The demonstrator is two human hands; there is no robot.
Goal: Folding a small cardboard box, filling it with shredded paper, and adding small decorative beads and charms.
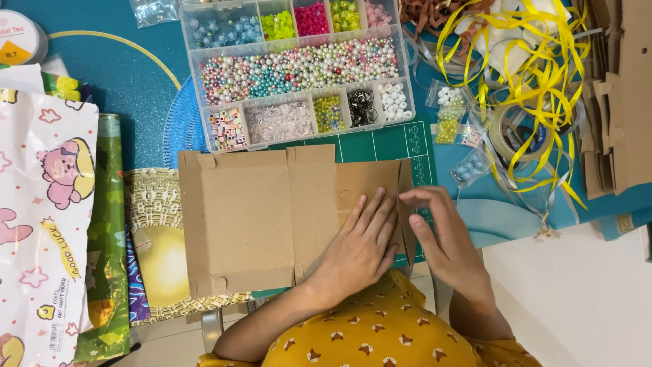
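A flat, unfolded brown cardboard box [272, 217] is spread in the middle, over a green cutting mat. A clear plastic compartment case [299, 68] of coloured beads is placed just behind it. At the left edge, a white wrapping-paper pack [37, 224] printed with pink bears and stars is laid lengthwise, with a yellow banner print and a small white label near its lower end. Beside it, a glossy green foil pack [109, 231] is seen. Small clear zip bags [451, 115] of beads are scattered to the right of the case. A round white tub with a yellow label [17, 44] is set at the top left corner.
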